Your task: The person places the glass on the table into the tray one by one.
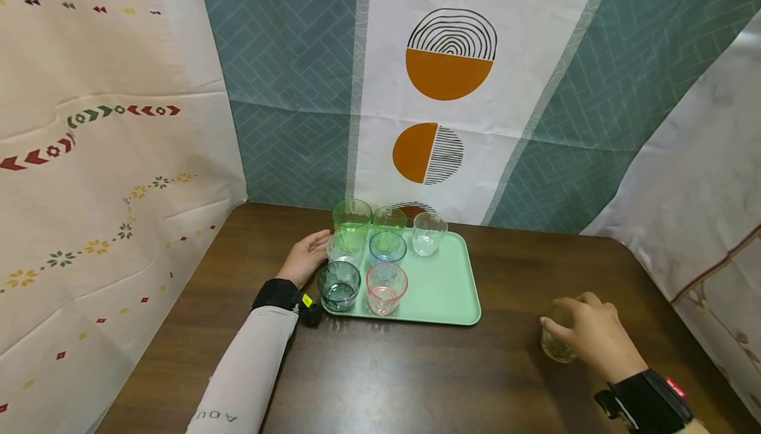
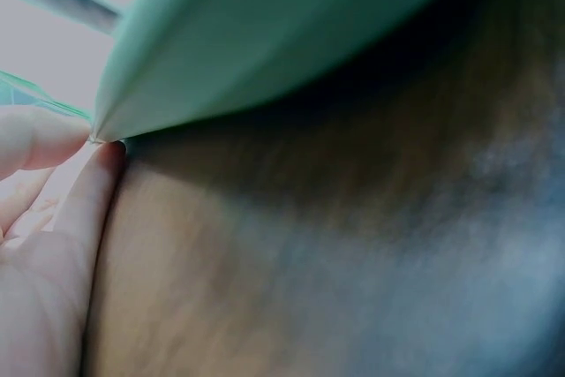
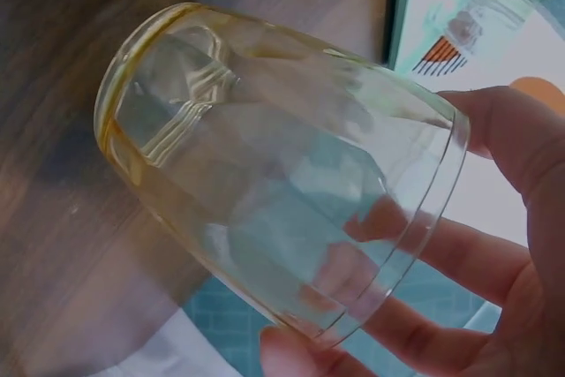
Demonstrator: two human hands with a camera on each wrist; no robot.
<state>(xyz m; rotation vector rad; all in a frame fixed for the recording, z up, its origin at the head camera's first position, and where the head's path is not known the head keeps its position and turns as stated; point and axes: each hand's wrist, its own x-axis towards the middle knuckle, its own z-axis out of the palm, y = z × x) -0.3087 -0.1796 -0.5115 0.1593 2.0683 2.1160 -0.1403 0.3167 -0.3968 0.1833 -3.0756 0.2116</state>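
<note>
My right hand [image 1: 588, 328] grips a clear, yellow-tinted drinking glass [image 3: 265, 156] near its rim, thumb on one side and fingers on the other. In the head view this glass [image 1: 557, 347] is at the table's right side, partly hidden under the hand. My left hand [image 1: 306, 255] is at the left edge of a mint-green tray [image 1: 442, 289]. In the left wrist view, its thumb and a finger pinch the tray's rim [image 2: 132, 108]. Several glasses stand on the tray, among them a dark grey glass [image 1: 339, 287] and a pink-rimmed glass [image 1: 386, 290].
Also on the tray are a tall green glass [image 1: 352, 216], a smaller green glass [image 1: 390, 220], a blue-rimmed glass [image 1: 388, 249] and two clear glasses. A brown wooden table [image 1: 380, 388] carries everything. Patterned cloth [image 1: 297, 90] hangs behind and at both sides.
</note>
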